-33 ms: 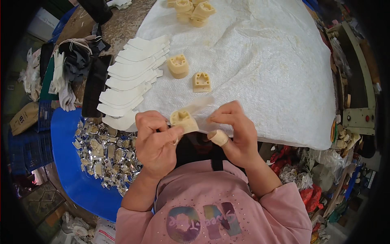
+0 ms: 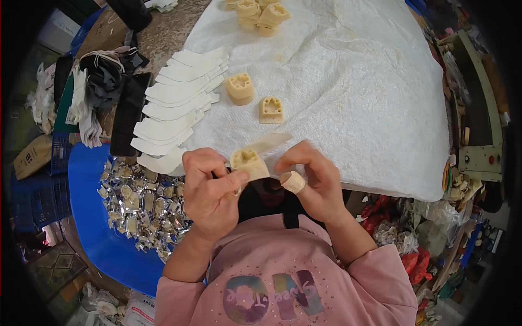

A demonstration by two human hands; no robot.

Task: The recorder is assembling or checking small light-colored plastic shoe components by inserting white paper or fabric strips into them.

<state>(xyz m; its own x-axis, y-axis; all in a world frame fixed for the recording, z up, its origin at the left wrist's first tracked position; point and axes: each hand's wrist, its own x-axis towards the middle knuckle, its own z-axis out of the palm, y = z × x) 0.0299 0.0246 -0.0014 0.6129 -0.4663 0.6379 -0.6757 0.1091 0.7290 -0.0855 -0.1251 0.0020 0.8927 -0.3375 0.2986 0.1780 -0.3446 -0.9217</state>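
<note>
My left hand (image 2: pixel 209 190) grips a cream moulded plastic block (image 2: pixel 250 164) by its left side, thumb in front. The block has a hollow, notched top and a curved outer wall. From behind it a pale, translucent strip (image 2: pixel 269 142) sticks out to the upper right; where it joins the block is hidden. My right hand (image 2: pixel 315 182) hovers just right of the block, index finger bent toward the thumb with a small gap between them. A beige wrap (image 2: pixel 293 182) covers that thumb. Beyond my hands, two similar cream blocks, one taller (image 2: pixel 240 88) and one shorter (image 2: pixel 271 110), stand on a white woven sheet (image 2: pixel 348 108).
Overlapping white curved strips (image 2: pixel 168 122) lie left of the blocks, beside a black flat object (image 2: pixel 128 108). More cream blocks (image 2: pixel 263 16) are piled at the far edge. A blue tub (image 2: pixel 92 217) at lower left holds many small shiny pieces (image 2: pixel 144 204).
My right hand's index finger has come down closer to the thumb. The block in my left hand has shifted slightly right, and its pale strip has moved a little.
</note>
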